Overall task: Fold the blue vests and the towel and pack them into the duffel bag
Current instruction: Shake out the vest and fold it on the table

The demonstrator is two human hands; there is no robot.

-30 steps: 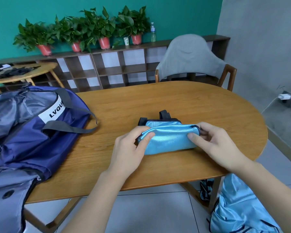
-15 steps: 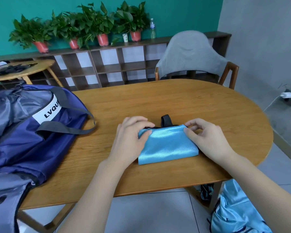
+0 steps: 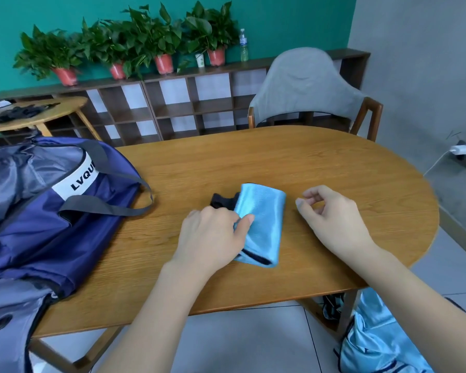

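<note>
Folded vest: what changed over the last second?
The folded vest turned from lying crosswise to lengthwise. The right hand let go and lifted off; the left hand still pinches its left edge. The duffel bag stayed put on the table.

Two forearms reach in from the lower edge of the head view, both bare up to where the frame cuts them off, with no sleeve or cuff showing. The left hand (image 3: 213,238) and the right hand (image 3: 334,219) wear no gloves, rings, watch or wristband. The fingernails are short and unpainted. Nothing else of the person shows.
</note>
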